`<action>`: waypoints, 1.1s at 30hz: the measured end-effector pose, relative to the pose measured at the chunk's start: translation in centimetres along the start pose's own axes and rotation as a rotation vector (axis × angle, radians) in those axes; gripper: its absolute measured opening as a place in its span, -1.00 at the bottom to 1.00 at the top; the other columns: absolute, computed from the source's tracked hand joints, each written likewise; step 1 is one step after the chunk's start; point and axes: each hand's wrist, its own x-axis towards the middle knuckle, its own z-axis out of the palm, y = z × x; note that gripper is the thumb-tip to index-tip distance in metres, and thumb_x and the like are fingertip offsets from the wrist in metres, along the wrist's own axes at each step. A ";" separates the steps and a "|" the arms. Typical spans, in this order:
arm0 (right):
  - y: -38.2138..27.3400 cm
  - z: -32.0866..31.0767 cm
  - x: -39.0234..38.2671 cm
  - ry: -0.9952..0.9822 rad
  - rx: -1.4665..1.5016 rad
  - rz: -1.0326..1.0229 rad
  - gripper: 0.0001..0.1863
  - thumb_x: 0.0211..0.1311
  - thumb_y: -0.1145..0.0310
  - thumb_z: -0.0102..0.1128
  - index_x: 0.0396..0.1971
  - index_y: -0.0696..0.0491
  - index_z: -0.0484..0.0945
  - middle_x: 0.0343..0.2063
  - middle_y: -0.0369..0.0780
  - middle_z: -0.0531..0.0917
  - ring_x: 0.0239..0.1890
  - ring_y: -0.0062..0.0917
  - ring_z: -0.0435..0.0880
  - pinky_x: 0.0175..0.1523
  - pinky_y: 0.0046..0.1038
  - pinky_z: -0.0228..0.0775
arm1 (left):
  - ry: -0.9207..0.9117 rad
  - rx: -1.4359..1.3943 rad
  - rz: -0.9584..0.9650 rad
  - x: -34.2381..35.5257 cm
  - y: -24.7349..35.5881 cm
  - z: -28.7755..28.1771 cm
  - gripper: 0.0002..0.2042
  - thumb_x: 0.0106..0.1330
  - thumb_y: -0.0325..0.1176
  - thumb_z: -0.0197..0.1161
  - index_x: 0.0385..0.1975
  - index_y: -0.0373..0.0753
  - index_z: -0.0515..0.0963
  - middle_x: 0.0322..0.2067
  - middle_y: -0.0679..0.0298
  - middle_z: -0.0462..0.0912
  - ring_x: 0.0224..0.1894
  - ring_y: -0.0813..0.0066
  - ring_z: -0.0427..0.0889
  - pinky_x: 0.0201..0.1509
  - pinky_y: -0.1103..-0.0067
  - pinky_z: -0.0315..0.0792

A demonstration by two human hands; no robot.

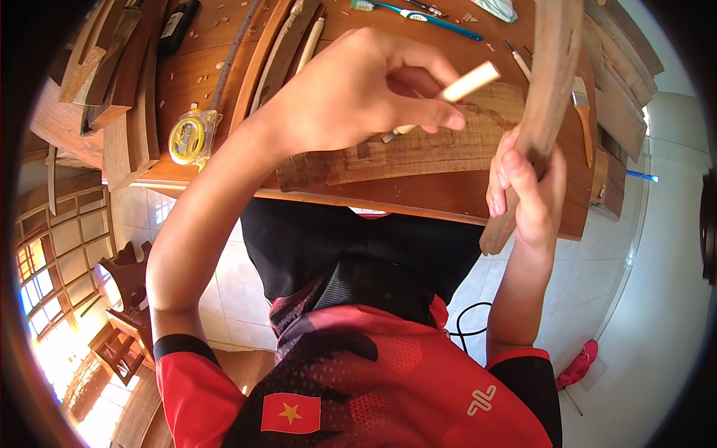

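My left hand point(343, 93) is over the table, its thumb and fingers closed around a carving chisel point(475, 81). The chisel's pale wooden handle points up to the right, and its small metal tip shows below the hand. My right hand point(529, 190) grips a long, brown wooden strip point(554, 75) near its lower end. This strip stands tilted, its top running out of view and its lower end past the table's front edge. Beneath both hands lies a wide, curved wooden board point(418, 153) with visible grain. The chisel and strip are apart.
A yellow tape measure point(190, 139) sits at the table's point(179, 175) front left. Wood pieces are stacked left point(119, 97) and right point(616, 93). Farther back are a toothbrush point(433, 19) and another pale-handled tool point(311, 43). A flat paintbrush point(583, 119) lies right, among scattered shavings.
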 end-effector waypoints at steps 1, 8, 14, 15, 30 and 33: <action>-0.2 0.4 0.2 0.016 0.022 -0.025 -0.66 0.23 0.31 0.47 -0.27 0.10 0.44 -0.63 -0.37 0.46 -0.78 -0.76 0.37 -0.70 -0.62 0.20 | -0.006 0.049 0.027 0.2 -0.1 0.4 -0.74 0.29 -0.46 0.45 -0.07 -0.39 0.66 -0.24 0.20 0.80 -0.17 0.54 0.76 -0.01 0.62 0.61; -0.9 2.5 2.0 0.229 -0.008 -0.066 -0.69 0.25 0.37 0.48 -0.17 0.20 0.55 -0.64 -0.33 0.56 -0.79 -0.77 0.36 -0.70 -0.63 0.16 | 0.074 0.460 0.269 1.0 -1.0 2.0 -0.75 0.17 -0.38 0.56 -0.20 -0.27 0.69 -0.39 0.26 0.78 -0.34 0.55 0.74 -0.23 0.59 0.62; -0.9 2.5 1.8 0.207 -0.020 -0.099 -0.74 0.27 0.42 0.43 -0.15 0.21 0.57 -0.55 -0.21 0.66 -0.77 -0.76 0.41 -0.68 -0.64 0.18 | 0.054 0.517 0.236 0.3 -0.8 1.6 -0.75 0.26 -0.34 0.49 -0.13 -0.26 0.68 -0.31 0.25 0.77 -0.29 0.50 0.75 -0.16 0.54 0.65; -0.8 2.3 1.7 0.183 -0.024 -0.118 -0.74 0.28 0.44 0.42 -0.15 0.21 0.57 -0.53 -0.19 0.67 -0.77 -0.76 0.42 -0.68 -0.65 0.19 | 0.028 0.424 0.208 0.2 -0.7 1.3 -0.76 0.29 -0.36 0.45 -0.09 -0.27 0.67 -0.27 0.24 0.77 -0.25 0.49 0.75 -0.11 0.52 0.64; -0.8 1.1 1.7 0.076 -0.240 -0.306 -0.82 0.32 0.53 0.35 -0.15 0.17 0.55 -0.59 -0.34 0.61 -0.69 -0.86 0.40 -0.63 -0.70 0.13 | -0.237 0.198 0.104 0.2 -1.9 -1.6 -0.72 0.35 -0.55 0.32 0.05 -0.36 0.66 -0.14 0.16 0.78 -0.10 0.43 0.75 0.13 0.54 0.60; -0.9 1.1 1.9 0.087 -0.258 -0.298 -0.82 0.32 0.52 0.35 -0.15 0.16 0.56 -0.58 -0.34 0.61 -0.69 -0.85 0.41 -0.63 -0.70 0.14 | -0.215 0.186 0.067 0.2 -1.6 -1.5 -0.73 0.37 -0.52 0.32 0.05 -0.35 0.67 -0.16 0.19 0.78 -0.10 0.47 0.74 0.12 0.55 0.60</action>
